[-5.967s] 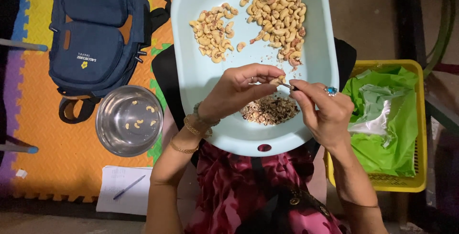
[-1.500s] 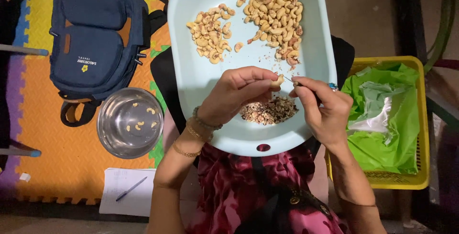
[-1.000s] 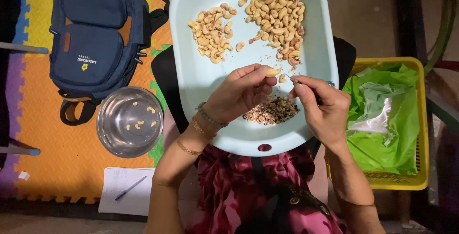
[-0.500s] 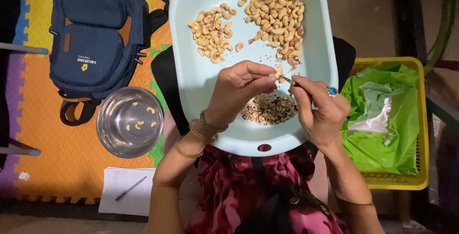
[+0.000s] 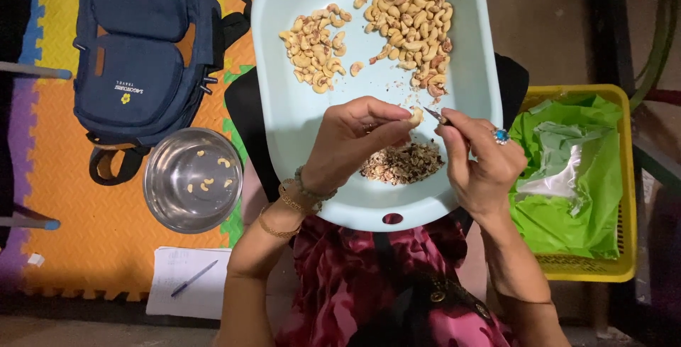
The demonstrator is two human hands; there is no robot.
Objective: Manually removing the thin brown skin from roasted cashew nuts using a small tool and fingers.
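My left hand pinches a single cashew nut over a pale blue plastic tub on my lap. My right hand, with a blue-stoned ring, holds a small thin blade whose tip touches the nut. Below the hands lies a pile of brown skin peelings. At the far side of the tub sit two heaps of cashews, a smaller one at left and a larger one at right.
A steel bowl with a few cashews stands on the orange foam mat at my left. A navy backpack lies beyond it. A notepad with a pen is near my knee. At right, a yellow basket holds green plastic bags.
My hands stay over the peelings with small shifts; the left hand turns the nut while the right works the blade against it. Nothing else has moved.
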